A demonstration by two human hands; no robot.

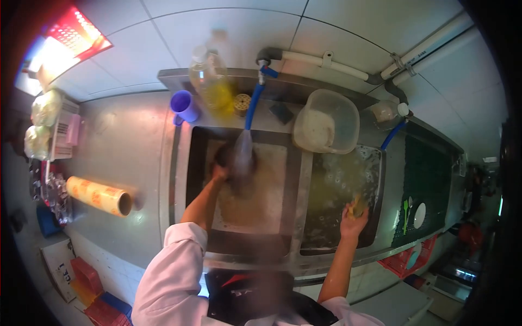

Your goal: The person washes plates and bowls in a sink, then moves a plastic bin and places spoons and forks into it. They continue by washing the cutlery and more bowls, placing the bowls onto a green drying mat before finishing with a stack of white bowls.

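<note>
Double sink (pixel 296 179): hands hold pan (pixel 235 160) left, sponge (pixel 357 207) right.

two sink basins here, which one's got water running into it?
The left basin: the blue-hosed tap streams into it over the left hand. The right basin only holds standing soapy water.

Steel counter (pixel 119 146) with twin sinks, bearing film roll (pixel 99 196), purple cup (pixel 185 106), oil bottle (pixel 209 79).
</note>
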